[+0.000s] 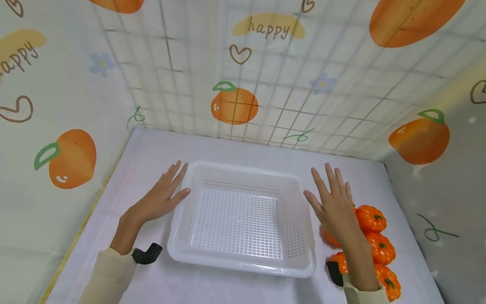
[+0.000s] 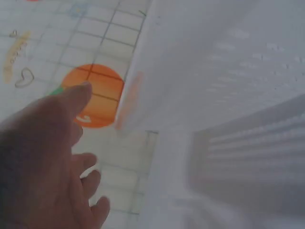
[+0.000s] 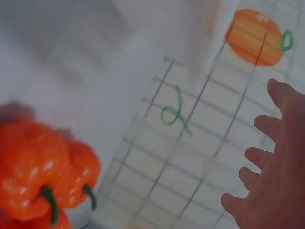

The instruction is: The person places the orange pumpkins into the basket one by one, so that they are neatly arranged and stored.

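Note:
A white plastic basket (image 1: 237, 223) with a perforated floor and walls stands between the two hands, with nothing in it. At its left side is my left hand (image 1: 163, 196), fingers extended and thumb over the rim; whether it touches cannot be told. My right hand (image 1: 336, 207) is spread beyond the basket's right rim, apart from it and holding nothing. Under and beside the right hand lie several glossy, lobed orange vegetables (image 1: 371, 218) with green stems, like small pumpkins or bell peppers. Part of the group is hidden by the hand and forearm. The right wrist view shows these vegetables (image 3: 38, 162) close up.
A white cloth (image 1: 228, 145) covers the table. Printed curtains (image 1: 190, 84) with fruit and grid patterns enclose the back and both sides. Black wrist straps or mounts (image 1: 148, 254) show at the sleeves.

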Motion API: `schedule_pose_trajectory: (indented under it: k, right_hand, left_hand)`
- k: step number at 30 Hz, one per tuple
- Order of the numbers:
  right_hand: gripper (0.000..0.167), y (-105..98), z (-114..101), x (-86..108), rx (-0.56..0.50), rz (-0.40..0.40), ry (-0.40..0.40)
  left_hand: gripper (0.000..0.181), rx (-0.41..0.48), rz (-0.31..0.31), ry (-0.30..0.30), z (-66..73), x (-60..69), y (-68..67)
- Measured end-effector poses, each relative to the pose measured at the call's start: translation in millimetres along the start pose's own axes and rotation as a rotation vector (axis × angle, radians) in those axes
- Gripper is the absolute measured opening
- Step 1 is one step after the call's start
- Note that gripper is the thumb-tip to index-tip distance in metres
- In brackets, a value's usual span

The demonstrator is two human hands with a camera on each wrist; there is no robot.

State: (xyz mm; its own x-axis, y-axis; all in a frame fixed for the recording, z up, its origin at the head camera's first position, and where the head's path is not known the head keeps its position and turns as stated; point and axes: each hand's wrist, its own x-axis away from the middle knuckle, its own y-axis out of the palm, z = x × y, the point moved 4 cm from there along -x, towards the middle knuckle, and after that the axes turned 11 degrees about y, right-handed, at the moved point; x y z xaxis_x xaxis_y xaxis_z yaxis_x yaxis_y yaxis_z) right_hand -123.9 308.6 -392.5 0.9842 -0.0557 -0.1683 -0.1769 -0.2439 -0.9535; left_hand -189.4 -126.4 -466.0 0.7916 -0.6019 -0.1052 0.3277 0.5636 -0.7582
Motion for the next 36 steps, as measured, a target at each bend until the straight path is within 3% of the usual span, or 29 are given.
schedule_pose_trajectory:
  k: [4,9,17,23,27,36]
  right_hand:
    - [0.068,1.2,31.3,1.9,0.000,-0.033,0.067]
    - [0.069,5.8,64.9,1.9,-0.009,-0.088,0.137]
    - [0.080,14.2,101.9,-6.8,-0.060,-0.280,0.259]
    - [0.091,16.8,120.8,-16.9,-0.068,-0.425,0.340]
    - [0.089,21.8,130.4,-24.6,-0.054,-0.469,0.332]
    - [0.078,32.8,148.8,-34.5,-0.039,-0.553,0.282]
  left_hand:
    - [0.066,0.217,0.033,-0.006,-10.8,4.6,4.1]
    - [0.059,0.366,0.093,0.013,-21.2,5.8,11.2]
    - [0.058,0.696,0.150,-0.081,-30.9,6.0,22.6]
    - [0.064,0.928,0.139,-0.122,-29.8,5.4,29.7]
    - [0.070,1.028,0.125,-0.128,-29.3,4.8,34.3]
    - [0.072,1.133,0.101,-0.115,-29.3,6.0,37.0]
